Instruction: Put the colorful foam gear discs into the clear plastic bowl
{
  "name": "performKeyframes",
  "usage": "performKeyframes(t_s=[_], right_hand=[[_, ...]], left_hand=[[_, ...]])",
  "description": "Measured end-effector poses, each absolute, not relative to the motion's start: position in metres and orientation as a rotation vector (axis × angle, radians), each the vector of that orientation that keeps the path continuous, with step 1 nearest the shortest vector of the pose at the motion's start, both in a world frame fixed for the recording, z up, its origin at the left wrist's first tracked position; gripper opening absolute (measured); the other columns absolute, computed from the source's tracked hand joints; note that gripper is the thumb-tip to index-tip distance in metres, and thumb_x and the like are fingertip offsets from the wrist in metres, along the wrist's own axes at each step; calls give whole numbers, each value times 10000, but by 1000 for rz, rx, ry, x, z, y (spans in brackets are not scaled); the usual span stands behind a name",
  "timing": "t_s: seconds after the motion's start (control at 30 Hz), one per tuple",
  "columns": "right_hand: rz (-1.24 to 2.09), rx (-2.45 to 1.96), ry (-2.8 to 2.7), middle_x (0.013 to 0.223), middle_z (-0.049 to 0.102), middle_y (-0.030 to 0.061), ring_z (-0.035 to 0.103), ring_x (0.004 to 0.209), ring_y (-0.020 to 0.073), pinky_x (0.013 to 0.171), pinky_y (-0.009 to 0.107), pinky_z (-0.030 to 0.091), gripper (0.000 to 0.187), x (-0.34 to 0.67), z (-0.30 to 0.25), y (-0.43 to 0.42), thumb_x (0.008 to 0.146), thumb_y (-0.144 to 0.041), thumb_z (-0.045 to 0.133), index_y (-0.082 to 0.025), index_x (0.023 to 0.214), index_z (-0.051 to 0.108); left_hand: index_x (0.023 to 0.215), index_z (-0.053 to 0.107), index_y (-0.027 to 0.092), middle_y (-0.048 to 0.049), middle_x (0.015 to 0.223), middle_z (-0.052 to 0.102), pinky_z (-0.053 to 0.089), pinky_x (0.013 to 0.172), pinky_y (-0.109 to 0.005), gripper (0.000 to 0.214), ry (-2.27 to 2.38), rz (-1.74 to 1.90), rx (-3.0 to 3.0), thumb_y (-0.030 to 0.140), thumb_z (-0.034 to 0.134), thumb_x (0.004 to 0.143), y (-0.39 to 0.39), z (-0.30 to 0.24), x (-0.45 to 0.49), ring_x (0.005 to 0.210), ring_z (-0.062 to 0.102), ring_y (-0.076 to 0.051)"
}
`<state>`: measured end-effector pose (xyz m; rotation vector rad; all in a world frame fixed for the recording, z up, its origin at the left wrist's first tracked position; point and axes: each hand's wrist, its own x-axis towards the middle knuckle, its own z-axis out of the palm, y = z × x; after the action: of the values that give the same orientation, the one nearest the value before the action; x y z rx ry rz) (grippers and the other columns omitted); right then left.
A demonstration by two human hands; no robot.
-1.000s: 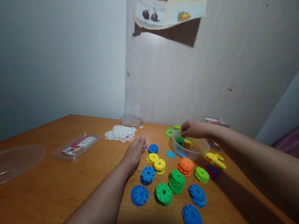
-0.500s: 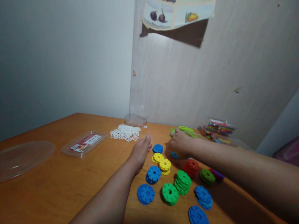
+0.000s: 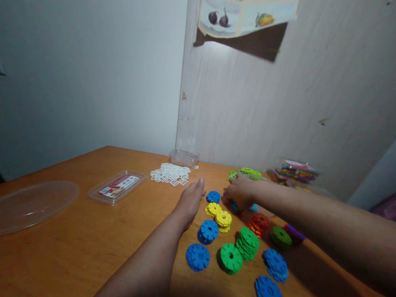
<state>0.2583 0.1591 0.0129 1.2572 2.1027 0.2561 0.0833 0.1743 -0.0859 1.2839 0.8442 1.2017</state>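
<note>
My left hand [image 3: 191,203] rests on its edge at the left of the disc stacks, thumb up and fingers loosely extended, with nothing visible in it. Just right of its fingertips lies a blue notched disc stack [image 3: 213,196]; yellow notched discs [image 3: 223,219] are nearer to me. My right hand [image 3: 239,192] reaches down with bent fingers over another blue notched disc [image 3: 234,206], which it partly covers. What its fingertips hold is hidden. Beyond that hand are lime-green pieces [image 3: 250,171]. A light blue piece [image 3: 253,208] shows under the right wrist.
Nearer stacks are green [image 3: 231,258], blue [image 3: 198,257], red [image 3: 259,225] and olive [image 3: 281,237]. White square pieces [image 3: 170,173] lie before a clear tub [image 3: 184,157]. Clear lids [image 3: 117,188] sit at left. Packed containers [image 3: 295,171] stand at back right, against the wall.
The view has shifted slightly, so the scene sits a little farther right. My right hand has bent lower over the blue disc, and a light blue piece now shows under its wrist.
</note>
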Motion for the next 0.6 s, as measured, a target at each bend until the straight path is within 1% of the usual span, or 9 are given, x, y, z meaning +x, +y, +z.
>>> performKeyframes(t_s=[0.1, 0.27, 0.37, 0.43, 0.5, 0.6], right_hand=[[240, 1274, 2083, 1077, 734, 65, 552, 1123, 341, 950, 491, 328, 419, 257, 16, 160, 598, -341, 848, -330, 1009, 766], [221, 1325, 2126, 993, 737, 99, 564, 1103, 350, 918, 483, 351, 247, 254, 21, 158, 685, -359, 771, -271, 916, 770], [189, 1348, 2171, 956, 738, 94, 584, 1057, 328, 891, 441, 364, 199, 256, 26, 157, 690, -343, 760, -248, 865, 760], [154, 1387, 2215, 933, 733, 85, 606, 979, 289, 824, 382, 383, 192, 260, 33, 155, 702, -345, 750, -230, 856, 747], [106, 1448, 2265, 906, 723, 72, 612, 861, 228, 718, 315, 384, 197, 268, 44, 152, 758, -356, 708, -210, 889, 725], [2, 1582, 2341, 833, 691, 46, 560, 710, 151, 601, 259, 352, 198, 289, 64, 148, 851, -355, 620, -187, 943, 671]], left_hand=[[1050, 649, 133, -162, 1128, 684, 472, 962, -402, 685, 843, 1195, 1280, 769, 521, 830, 175, -87, 83, 1100, 643, -303], [1055, 653, 137, -163, 1139, 682, 471, 976, -403, 681, 834, 1193, 1274, 766, 524, 830, 177, -88, 83, 1125, 635, -306], [1049, 655, 129, -166, 1115, 687, 471, 972, -408, 692, 836, 1191, 1279, 771, 537, 818, 177, -88, 82, 1108, 639, -309], [1056, 654, 126, -167, 1108, 688, 471, 971, -409, 699, 841, 1193, 1276, 772, 543, 814, 176, -87, 82, 1103, 639, -309], [1063, 652, 129, -164, 1118, 686, 469, 976, -404, 693, 840, 1194, 1270, 769, 542, 818, 175, -87, 82, 1108, 638, -304], [1066, 653, 135, -156, 1123, 685, 466, 982, -398, 686, 838, 1193, 1259, 767, 545, 819, 175, -87, 81, 1112, 637, -296]])
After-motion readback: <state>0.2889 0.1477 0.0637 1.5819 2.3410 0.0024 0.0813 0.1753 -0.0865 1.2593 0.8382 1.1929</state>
